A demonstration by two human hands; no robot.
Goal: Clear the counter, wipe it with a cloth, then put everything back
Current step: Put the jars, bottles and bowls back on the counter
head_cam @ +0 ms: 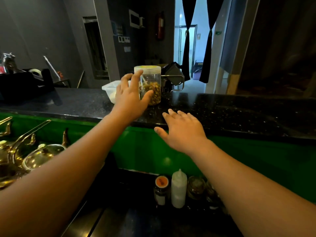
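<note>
Jar [152, 82]: clear plastic, lidded, half full of dried bits. Likely light, stiff, smooth-walled, slippery. Stands toward surface's far edge, just beside white tub [109, 87]. Left grip [129, 98] wrapped round jar body, thumb across front. Right grip [183, 132] spread, empty, over near edge. Best hold: mid-body, below lid.

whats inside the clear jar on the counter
The clear jar holds yellow-brown dried bits that fill roughly its lower half, and its lid is on. The left hand wraps the jar's left side, so whatever sits there is hidden.
</note>
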